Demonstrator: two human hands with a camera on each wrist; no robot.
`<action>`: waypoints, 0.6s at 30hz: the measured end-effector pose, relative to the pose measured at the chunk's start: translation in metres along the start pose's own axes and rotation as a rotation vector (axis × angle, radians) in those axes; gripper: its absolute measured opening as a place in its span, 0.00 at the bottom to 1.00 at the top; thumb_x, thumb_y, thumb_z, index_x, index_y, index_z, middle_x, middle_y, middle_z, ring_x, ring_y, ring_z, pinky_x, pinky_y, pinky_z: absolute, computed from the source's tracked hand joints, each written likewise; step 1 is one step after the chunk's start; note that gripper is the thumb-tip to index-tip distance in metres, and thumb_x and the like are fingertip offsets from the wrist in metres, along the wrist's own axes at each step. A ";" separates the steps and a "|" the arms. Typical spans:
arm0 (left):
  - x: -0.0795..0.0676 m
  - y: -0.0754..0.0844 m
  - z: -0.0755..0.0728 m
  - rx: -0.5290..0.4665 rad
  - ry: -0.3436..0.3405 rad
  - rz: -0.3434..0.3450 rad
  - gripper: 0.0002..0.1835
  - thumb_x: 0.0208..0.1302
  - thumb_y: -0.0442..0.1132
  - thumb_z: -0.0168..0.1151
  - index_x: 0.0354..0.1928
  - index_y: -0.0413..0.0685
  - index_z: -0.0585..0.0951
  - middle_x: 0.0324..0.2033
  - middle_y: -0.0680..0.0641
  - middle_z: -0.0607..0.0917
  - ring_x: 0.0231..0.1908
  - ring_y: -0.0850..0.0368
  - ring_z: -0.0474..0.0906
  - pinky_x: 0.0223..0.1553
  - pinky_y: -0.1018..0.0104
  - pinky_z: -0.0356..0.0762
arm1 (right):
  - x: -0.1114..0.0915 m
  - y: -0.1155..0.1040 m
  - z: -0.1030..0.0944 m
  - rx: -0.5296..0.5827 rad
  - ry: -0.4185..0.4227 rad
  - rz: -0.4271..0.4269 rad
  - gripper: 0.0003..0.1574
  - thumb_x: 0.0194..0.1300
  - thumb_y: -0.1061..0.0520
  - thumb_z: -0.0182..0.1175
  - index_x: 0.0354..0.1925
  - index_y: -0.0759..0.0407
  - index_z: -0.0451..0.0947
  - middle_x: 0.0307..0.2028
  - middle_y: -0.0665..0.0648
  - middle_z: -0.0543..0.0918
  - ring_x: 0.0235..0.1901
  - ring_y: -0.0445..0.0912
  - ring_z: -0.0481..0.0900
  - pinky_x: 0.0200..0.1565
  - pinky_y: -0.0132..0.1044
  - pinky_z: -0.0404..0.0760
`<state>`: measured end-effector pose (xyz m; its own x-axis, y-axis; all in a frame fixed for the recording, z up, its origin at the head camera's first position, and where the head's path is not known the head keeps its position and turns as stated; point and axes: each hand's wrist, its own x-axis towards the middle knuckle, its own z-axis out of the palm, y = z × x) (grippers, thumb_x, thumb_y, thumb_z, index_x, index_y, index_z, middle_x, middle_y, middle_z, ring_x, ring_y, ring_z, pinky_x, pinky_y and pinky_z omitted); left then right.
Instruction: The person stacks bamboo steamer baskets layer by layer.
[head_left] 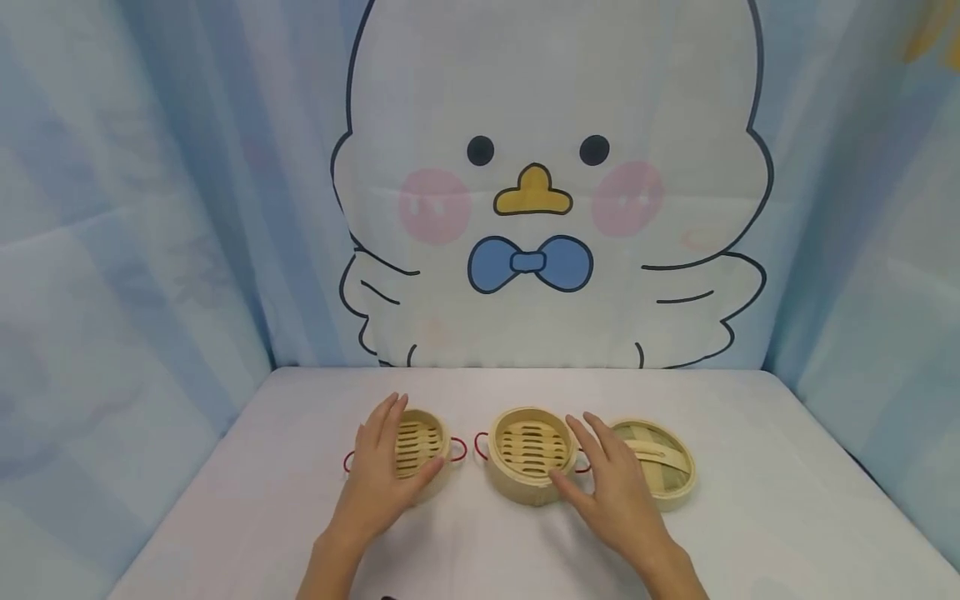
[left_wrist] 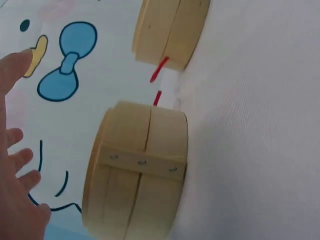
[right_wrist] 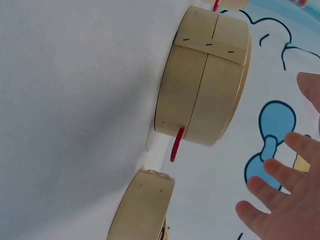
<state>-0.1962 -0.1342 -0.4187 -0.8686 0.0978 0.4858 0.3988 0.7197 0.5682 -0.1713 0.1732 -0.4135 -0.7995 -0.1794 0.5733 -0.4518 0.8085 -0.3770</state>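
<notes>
Two round bamboo steamer baskets with red side handles stand on the white table. My left hand (head_left: pixel 386 475), fingers spread, hovers over the left steamer basket (head_left: pixel 417 442) and partly hides it. Slats show inside the middle steamer basket (head_left: pixel 531 442). My right hand (head_left: pixel 611 483) is held above the table between that basket and the woven bamboo lid (head_left: pixel 654 458), its fingers extended and nothing in them. In the left wrist view the stapled side of the left basket (left_wrist: pixel 140 175) is beside the hand. The middle basket (right_wrist: pixel 205 75) shows in the right wrist view.
The white tabletop (head_left: pixel 465 550) spreads in front of the baskets. Behind it hangs a curtain (head_left: pixel 547 325) printed with a white bird in a blue bow tie, and pale blue fabric closes both sides. A small dark object (head_left: pixel 387 597) shows at the bottom edge.
</notes>
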 end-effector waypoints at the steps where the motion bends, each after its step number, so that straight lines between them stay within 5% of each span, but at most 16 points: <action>1: 0.000 -0.004 -0.002 -0.022 -0.003 -0.016 0.50 0.60 0.53 0.72 0.78 0.50 0.57 0.76 0.43 0.58 0.74 0.41 0.53 0.70 0.33 0.51 | 0.002 0.000 0.001 0.001 -0.003 -0.005 0.42 0.62 0.48 0.72 0.70 0.58 0.70 0.66 0.69 0.71 0.62 0.67 0.71 0.57 0.69 0.70; 4: -0.002 -0.012 -0.005 -0.076 -0.010 -0.067 0.51 0.60 0.52 0.73 0.79 0.52 0.54 0.76 0.44 0.57 0.74 0.42 0.52 0.68 0.34 0.57 | 0.006 -0.001 0.004 -0.001 -0.022 -0.013 0.42 0.61 0.47 0.72 0.69 0.58 0.71 0.65 0.68 0.73 0.60 0.67 0.73 0.55 0.67 0.73; 18: -0.005 -0.031 -0.006 -0.180 -0.064 -0.221 0.61 0.52 0.56 0.78 0.79 0.46 0.50 0.77 0.36 0.52 0.74 0.34 0.48 0.68 0.31 0.51 | 0.008 0.000 0.005 0.008 -0.216 0.020 0.43 0.59 0.45 0.74 0.69 0.52 0.72 0.67 0.62 0.72 0.63 0.63 0.72 0.57 0.64 0.75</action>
<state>-0.2024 -0.1611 -0.4352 -0.9546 -0.0005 0.2980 0.2391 0.5956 0.7669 -0.1799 0.1689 -0.4120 -0.8743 -0.2801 0.3964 -0.4374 0.8086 -0.3934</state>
